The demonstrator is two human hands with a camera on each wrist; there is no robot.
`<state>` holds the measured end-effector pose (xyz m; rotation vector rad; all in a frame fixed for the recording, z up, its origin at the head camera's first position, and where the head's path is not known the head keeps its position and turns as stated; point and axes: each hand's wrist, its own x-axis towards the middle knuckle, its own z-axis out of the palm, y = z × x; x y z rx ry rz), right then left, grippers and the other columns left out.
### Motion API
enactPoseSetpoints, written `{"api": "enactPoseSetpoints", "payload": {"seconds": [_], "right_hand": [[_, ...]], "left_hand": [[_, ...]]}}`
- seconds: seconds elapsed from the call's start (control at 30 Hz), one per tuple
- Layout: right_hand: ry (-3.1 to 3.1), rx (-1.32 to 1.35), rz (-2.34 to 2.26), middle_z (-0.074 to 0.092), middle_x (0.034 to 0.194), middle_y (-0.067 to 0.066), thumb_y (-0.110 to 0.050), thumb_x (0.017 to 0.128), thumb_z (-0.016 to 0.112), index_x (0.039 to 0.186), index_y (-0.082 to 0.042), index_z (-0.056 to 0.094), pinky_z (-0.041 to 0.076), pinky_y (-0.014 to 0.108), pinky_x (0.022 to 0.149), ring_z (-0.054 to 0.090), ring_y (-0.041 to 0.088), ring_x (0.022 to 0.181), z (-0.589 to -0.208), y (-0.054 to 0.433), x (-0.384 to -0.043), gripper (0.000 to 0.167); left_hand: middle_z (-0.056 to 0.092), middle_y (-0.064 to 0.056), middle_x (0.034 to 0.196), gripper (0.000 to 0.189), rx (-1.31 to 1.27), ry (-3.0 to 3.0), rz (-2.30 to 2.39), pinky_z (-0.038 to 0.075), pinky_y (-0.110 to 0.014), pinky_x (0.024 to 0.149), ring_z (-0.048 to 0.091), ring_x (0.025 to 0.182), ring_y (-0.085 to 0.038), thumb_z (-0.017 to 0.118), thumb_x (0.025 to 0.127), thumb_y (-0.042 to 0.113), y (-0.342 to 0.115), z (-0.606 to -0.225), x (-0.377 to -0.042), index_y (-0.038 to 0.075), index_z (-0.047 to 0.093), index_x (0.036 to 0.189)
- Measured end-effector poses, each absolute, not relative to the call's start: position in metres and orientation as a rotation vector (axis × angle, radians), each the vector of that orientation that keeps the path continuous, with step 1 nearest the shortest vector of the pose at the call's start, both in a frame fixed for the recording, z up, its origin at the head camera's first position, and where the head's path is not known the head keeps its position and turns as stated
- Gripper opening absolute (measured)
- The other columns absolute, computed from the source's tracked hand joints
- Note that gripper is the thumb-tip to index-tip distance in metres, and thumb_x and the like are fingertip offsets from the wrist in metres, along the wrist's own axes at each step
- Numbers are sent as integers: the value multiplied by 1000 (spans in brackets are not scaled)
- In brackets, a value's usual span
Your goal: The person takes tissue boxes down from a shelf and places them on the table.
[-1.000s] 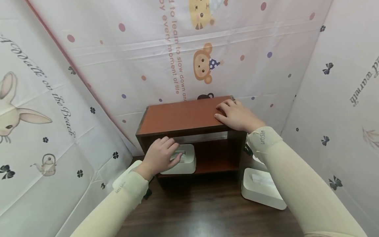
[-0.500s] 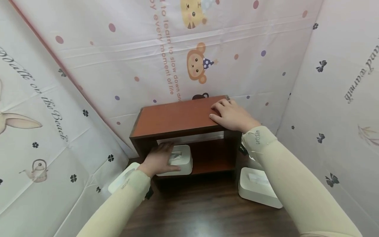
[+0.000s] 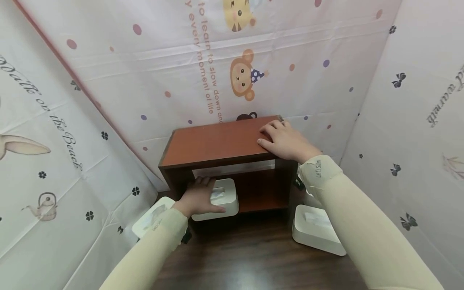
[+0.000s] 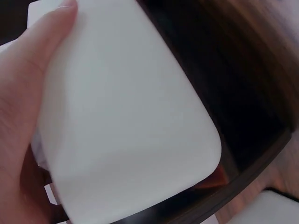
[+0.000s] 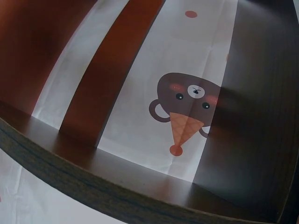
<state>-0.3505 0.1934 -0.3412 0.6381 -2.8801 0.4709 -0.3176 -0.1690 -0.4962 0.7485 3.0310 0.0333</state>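
Note:
A small brown wooden shelf (image 3: 217,141) with an open front stands against the patterned cloth in the head view. My left hand (image 3: 197,199) grips a white tissue box (image 3: 230,203) at the left of its lower compartment, and the box's front reaches past the shelf board. Close up in the left wrist view, the thumb bends over the edge of the white box (image 4: 126,107); the far fingertips are hidden. On the right end of the shelf's top rests my right hand (image 3: 286,141), fingers spread loosely. The right wrist view shows the shelf's inside (image 5: 79,93), without the hand.
Another white tissue box (image 3: 315,231) lies on the dark wooden table (image 3: 246,257) right of the shelf. A further white box (image 3: 154,215) sits at the left, partly behind my left sleeve. Printed cloth walls (image 3: 119,80) enclose the back and both sides.
My left hand has gone from hovering over the tissue box to gripping it, and the box has come slightly forward and tilted. The right hand stays on the shelf top.

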Motion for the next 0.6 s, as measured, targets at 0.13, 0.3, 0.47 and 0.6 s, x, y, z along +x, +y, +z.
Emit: {"api": "enactPoseSetpoints", "payload": {"seconds": [0.13,0.3,0.47,0.6], "right_hand": [[-2880,643,459,46,164,15,-55,114,49,158,-17,57,37,69,118,37,45,150,-339,193,-349,59],[-2872,642,453,47,163,16,-54,113,50,158,-17,57,36,68,120,37,45,151,-338,194,-347,59],[-2877,633,455,47,163,16,-55,113,50,158,-17,57,36,68,119,37,45,150,-338,195,-347,59],[-2879,629,453,48,163,15,-56,113,51,158,-18,57,35,68,120,37,46,151,-337,192,-347,60]], "left_hand": [[28,-17,177,131,737,3056,59,34,-74,117,26,162,-44,75,79,89,-165,-498,-312,7,31,172],[36,-17,173,132,706,3078,66,34,-76,116,35,158,-44,76,77,89,-163,-502,-309,8,33,171],[39,-17,172,134,689,3085,69,33,-76,117,37,158,-44,74,76,93,-162,-505,-306,8,33,171],[42,-17,170,133,697,3116,60,36,-74,116,40,156,-43,72,75,94,-164,-506,-303,8,37,169]]}}
